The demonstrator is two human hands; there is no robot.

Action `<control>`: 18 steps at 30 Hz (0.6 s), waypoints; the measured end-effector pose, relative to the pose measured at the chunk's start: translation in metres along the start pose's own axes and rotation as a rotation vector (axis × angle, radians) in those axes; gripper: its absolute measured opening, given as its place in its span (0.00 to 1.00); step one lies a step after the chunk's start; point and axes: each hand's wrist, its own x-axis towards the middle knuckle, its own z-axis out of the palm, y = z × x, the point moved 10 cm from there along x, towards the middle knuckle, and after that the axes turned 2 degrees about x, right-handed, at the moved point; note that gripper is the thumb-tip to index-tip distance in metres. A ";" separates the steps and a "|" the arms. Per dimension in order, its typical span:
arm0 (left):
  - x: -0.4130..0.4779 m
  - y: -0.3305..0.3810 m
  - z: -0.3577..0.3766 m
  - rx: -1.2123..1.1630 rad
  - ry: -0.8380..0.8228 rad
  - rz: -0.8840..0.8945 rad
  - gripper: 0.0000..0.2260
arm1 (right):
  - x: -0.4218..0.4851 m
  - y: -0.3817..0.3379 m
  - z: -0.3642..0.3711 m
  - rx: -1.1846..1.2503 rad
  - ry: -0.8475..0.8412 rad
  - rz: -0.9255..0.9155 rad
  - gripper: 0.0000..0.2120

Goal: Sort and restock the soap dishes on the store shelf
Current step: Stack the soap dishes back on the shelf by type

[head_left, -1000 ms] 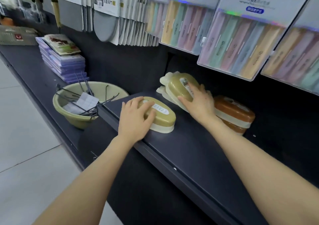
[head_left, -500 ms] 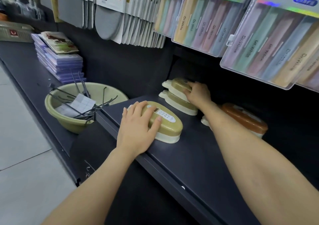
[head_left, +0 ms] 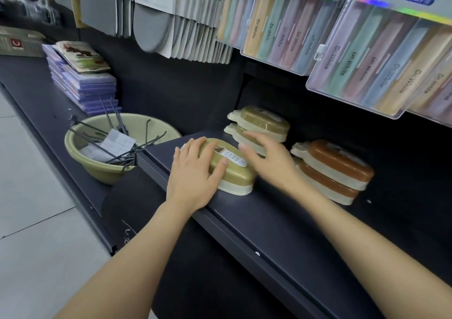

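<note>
The olive-green oval plastic soap dish (head_left: 232,172) is parked near the front-left corner of the dark shelf (head_left: 269,235), with its long axis laid roughly along the front edge and the labelled end pointed right. It's gripped over the lid by the left hand (head_left: 195,175), fingers curled. The right hand (head_left: 266,159) is held spread by the far end, too blurred for contact to be told. Bare shelf is left rightwards, before the stacked brown soap dishes (head_left: 340,169).

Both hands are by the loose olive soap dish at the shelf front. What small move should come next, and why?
Probably lift the olive soap dish onto the olive stack behind it: the left hand grips it, the open right hand is beside it, and the brown stack stands apart.
</note>
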 end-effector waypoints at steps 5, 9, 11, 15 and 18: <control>-0.002 -0.004 -0.003 -0.057 0.032 -0.039 0.35 | -0.035 -0.008 0.036 -0.070 -0.269 -0.041 0.29; -0.003 -0.010 -0.009 -0.097 0.092 -0.105 0.34 | -0.038 -0.001 0.036 -0.093 -0.182 -0.047 0.29; -0.004 -0.013 -0.011 -0.087 0.133 -0.136 0.34 | -0.039 0.005 0.023 -0.112 -0.084 -0.048 0.28; -0.003 -0.021 -0.008 0.053 0.109 -0.239 0.31 | -0.023 0.010 -0.016 -0.101 0.138 -0.080 0.28; -0.002 -0.026 0.010 0.228 -0.103 -0.306 0.29 | 0.015 0.018 -0.029 -0.140 0.169 -0.053 0.28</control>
